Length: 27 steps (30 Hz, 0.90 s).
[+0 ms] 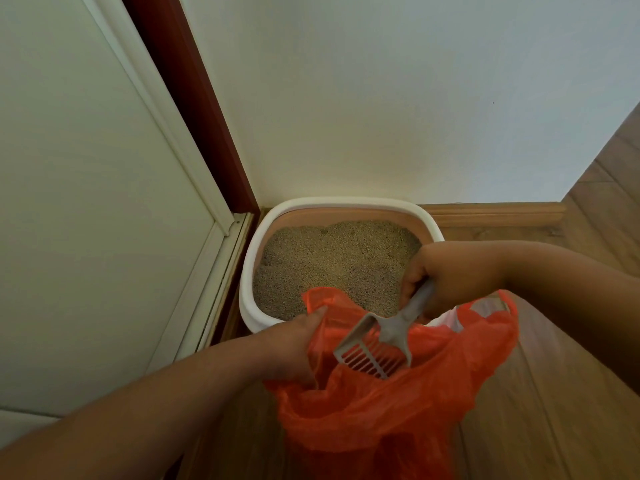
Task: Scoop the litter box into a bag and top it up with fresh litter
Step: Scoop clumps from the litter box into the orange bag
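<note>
Orange bag (398, 410) pinched open by left hand (294, 344), right hand (426, 271) gripping the scoop (381, 337), slotted head tilted into its mouth, seemingly empty, litter box (252, 271) just beyond.

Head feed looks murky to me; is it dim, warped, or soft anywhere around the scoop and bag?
Head view: dim, warm light without glare; wide-angle bending of the door frame and floor edges; scoop, orange bag and litter box read clearly; both hands lie in shade, slightly soft.
</note>
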Tool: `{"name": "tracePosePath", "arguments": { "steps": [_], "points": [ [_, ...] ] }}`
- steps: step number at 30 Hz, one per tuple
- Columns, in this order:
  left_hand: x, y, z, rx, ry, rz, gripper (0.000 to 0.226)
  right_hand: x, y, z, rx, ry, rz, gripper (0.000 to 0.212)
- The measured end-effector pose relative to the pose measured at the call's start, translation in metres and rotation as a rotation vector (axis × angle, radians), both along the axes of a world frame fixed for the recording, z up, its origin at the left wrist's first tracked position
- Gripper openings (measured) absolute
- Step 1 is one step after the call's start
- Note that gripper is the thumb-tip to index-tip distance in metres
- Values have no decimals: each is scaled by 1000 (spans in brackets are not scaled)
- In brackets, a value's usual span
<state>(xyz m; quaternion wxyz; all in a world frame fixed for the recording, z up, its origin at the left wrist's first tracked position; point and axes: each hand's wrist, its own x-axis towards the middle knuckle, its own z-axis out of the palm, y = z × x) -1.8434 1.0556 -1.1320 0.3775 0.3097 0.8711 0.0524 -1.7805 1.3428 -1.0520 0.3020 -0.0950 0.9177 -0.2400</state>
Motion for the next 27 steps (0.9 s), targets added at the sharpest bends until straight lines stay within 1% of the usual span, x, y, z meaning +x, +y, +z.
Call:
{"name": "tracePosePath", "arguments": {
  "steps": [3,5,7,8,10,13,16,18,21,24,27],
  "points": [
    [-3,0,-1,14,9,24,138,-2,4,6,-6,7,-15,25],
    [-5,-1,-2,26,25,25,135,-3,10,10,-22,-9,-62,24],
    [-6,-2,-3,46,56,28,128,-4,18,15,-72,-22,-123,23],
    [-8,-3,-5,67,71,30,119,-4,22,17,-101,-17,-149,22],
    [-10,-5,-8,100,106,30,94,-5,33,19,-164,2,-215,23],
    [-14,-8,-11,63,135,6,53,-5,49,13,-302,27,-398,23],
    [-14,-10,-13,58,125,-18,33,-7,57,-1,-376,99,-630,22],
    [-14,-11,-16,78,105,-23,29,-9,57,-12,-308,160,-727,21],
    [-13,-9,-18,60,97,-57,26,-13,56,-26,-189,213,-786,18],
    [-12,-7,-21,-1,40,-95,24,-15,55,-38,-78,231,-769,17],
    [-9,-10,-23,-27,-9,-118,26,-17,51,-45,53,207,-688,17]
  ]
}}
